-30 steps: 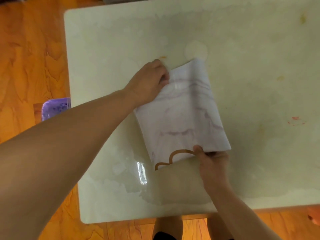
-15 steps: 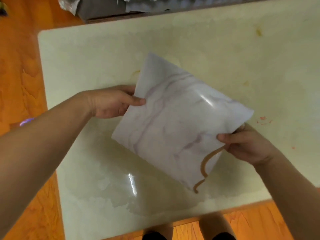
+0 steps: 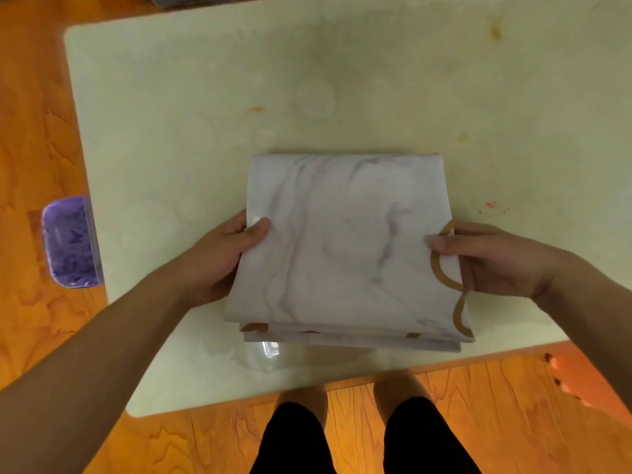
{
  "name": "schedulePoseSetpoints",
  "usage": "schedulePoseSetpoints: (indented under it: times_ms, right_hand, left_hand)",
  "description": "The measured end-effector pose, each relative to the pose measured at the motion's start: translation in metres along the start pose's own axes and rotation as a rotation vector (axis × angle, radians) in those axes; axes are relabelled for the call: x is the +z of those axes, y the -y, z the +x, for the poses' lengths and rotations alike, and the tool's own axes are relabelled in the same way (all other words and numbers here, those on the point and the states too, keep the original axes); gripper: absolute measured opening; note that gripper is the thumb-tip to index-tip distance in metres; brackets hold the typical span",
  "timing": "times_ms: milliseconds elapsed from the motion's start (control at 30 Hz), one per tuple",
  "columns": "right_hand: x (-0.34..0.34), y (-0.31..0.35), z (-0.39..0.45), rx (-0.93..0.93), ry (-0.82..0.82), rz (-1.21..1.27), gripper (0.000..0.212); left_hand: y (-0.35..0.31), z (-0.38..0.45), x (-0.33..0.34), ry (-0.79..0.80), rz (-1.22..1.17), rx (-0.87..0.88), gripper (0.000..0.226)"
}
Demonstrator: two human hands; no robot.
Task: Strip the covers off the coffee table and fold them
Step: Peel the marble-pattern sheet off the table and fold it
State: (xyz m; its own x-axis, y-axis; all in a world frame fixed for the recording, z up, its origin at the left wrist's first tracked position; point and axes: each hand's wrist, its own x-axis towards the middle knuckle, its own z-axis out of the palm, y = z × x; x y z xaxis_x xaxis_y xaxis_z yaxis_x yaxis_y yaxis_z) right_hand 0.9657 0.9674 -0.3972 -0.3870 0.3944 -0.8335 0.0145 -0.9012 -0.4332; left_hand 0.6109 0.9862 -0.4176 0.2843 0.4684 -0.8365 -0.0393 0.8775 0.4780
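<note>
While your left hand and right hand pinch the folded cover by its side edges above the coffee table's near edge, any loosened thumb lets the slick layers slide apart

Coffee table far edge cut off; fingers under folded cover hidden.

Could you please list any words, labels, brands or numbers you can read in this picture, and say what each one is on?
None: no readable text anywhere.
The folded cover, held by the left hand and right hand, bears only marble veining and a tan scalloped border.
The table shows only stains.
The purple tray has a blurred pattern, no letters.
</note>
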Motion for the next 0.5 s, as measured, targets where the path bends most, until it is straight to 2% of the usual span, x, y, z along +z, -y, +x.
schedulePoseSetpoints:
  times_ms: [100,167,233,333,400,433,467,500]
  right_hand:
    - [-0.004,0.005,-0.015,-0.111,0.05,0.065,0.057]
    - [0.0,0.01,-0.03,-0.212,0.059,0.1,0.042]
    - [0.005,0.011,-0.044,-0.309,0.13,0.096,0.04]
    - [0.008,0.011,-0.059,-0.403,0.202,0.031,0.042]
    - [0.002,0.006,-0.06,-0.425,0.216,-0.021,0.04]
    - [-0.004,0.002,-0.06,-0.425,0.212,-0.043,0.043]
    - [-0.01,0.0,-0.06,-0.414,0.21,-0.046,0.049]
    - [-0.016,-0.002,-0.059,-0.403,0.189,-0.054,0.052]
  left_hand:
    - [-0.009,-0.014,-0.001,0.162,-0.033,-0.006,0.048]
    - [-0.013,-0.025,0.003,0.211,-0.073,0.06,0.057]
    - [-0.014,-0.032,0.012,0.199,-0.085,0.137,0.059]
    - [-0.013,-0.029,0.02,0.084,-0.065,0.163,0.049]
    - [-0.013,-0.022,0.022,0.022,-0.031,0.145,0.04]
    - [-0.012,-0.017,0.022,0.009,-0.029,0.125,0.043]
    - [-0.011,-0.014,0.024,0.025,-0.044,0.086,0.047]
    - [-0.008,-0.012,0.027,0.048,-0.047,0.036,0.041]
